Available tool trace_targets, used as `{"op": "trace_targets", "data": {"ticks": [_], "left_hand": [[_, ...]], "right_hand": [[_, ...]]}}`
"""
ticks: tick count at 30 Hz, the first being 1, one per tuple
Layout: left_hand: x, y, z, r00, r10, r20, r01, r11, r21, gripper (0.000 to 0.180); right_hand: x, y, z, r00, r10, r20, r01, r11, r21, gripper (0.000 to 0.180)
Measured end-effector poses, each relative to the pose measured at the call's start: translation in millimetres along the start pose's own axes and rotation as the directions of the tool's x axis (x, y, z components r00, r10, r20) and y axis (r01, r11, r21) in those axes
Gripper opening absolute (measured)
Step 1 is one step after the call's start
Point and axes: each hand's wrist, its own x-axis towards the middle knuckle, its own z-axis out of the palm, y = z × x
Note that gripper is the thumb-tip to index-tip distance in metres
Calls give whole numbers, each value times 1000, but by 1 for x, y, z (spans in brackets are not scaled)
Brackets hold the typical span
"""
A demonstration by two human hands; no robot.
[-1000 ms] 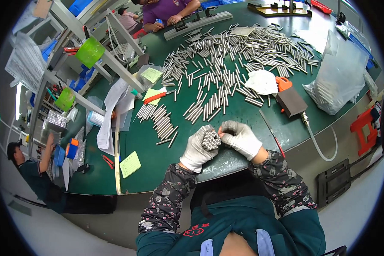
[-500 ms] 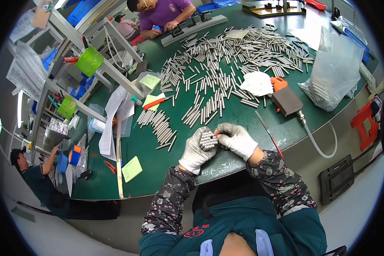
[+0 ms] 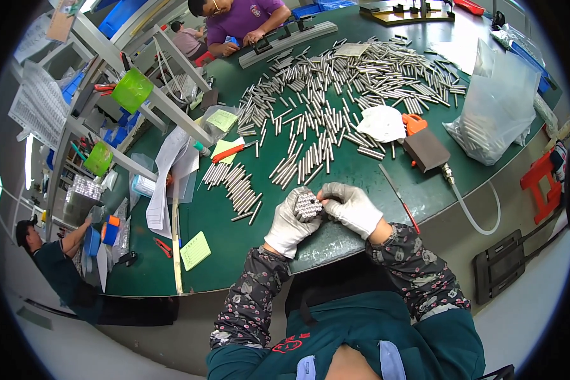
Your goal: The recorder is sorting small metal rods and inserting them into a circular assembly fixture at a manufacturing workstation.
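My left hand (image 3: 287, 226), in a white glove, is closed around a bundle of metal pins (image 3: 308, 206), their round ends facing up toward me. One dark gap shows among those ends. Against the bundle's right side rest the fingertips of my gloved right hand (image 3: 353, 209), thumb and forefinger pinched together. Whatever sits in that pinch is too small to make out. Beyond my hands, loose metal pins (image 3: 307, 166) lie spread over the green table (image 3: 351, 175). A smaller group of pins (image 3: 239, 190) lies to the left.
A brown block (image 3: 426, 151) with a hose, an orange-handled tool (image 3: 414, 124) and a thin red-handled file (image 3: 399, 197) lie to the right. Farther right stands a plastic bag of pins (image 3: 497, 107). Yellow notes (image 3: 196, 250) and red pliers (image 3: 164, 247) lie left. A person (image 3: 240, 22) works across the table.
The bundle in my left hand has tilted very slightly. My right fingertips stay against its side, and the loose pins lie as before.
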Motion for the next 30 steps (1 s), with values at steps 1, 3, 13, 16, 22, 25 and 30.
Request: {"op": "trace_targets", "data": {"ticks": [1, 3, 13, 16, 22, 25, 30], "left_hand": [[0, -1, 0, 1000, 1, 1, -1, 1000, 0, 53], [0, -2, -1, 1000, 28, 3, -28, 998, 50, 52], [1, -2, -3, 998, -62, 10, 62, 993, -100, 50], [1, 5, -2, 998, -57, 1, 57, 995, -80, 47], [3, 12, -1, 990, -142, 19, 143, 967, -211, 45], [4, 16, -2, 981, -193, 26, 193, 951, -243, 46], [4, 16, -1, 977, -211, 34, 213, 947, -240, 47]], "right_hand": [[0, 0, -1, 1000, -10, 6, 10, 1000, -9, 18], [0, 0, 0, 1000, -21, 13, 21, 1000, -17, 18], [0, 4, 1, 998, -58, 24, 58, 998, 19, 20], [0, 4, 1, 997, -67, 24, 67, 997, 29, 21], [0, 4, 1, 997, -69, 25, 68, 998, 12, 23], [1, 6, 0, 997, -71, 27, 71, 997, -13, 24], [0, 5, 2, 996, -93, -4, 93, 996, 10, 22]]}}
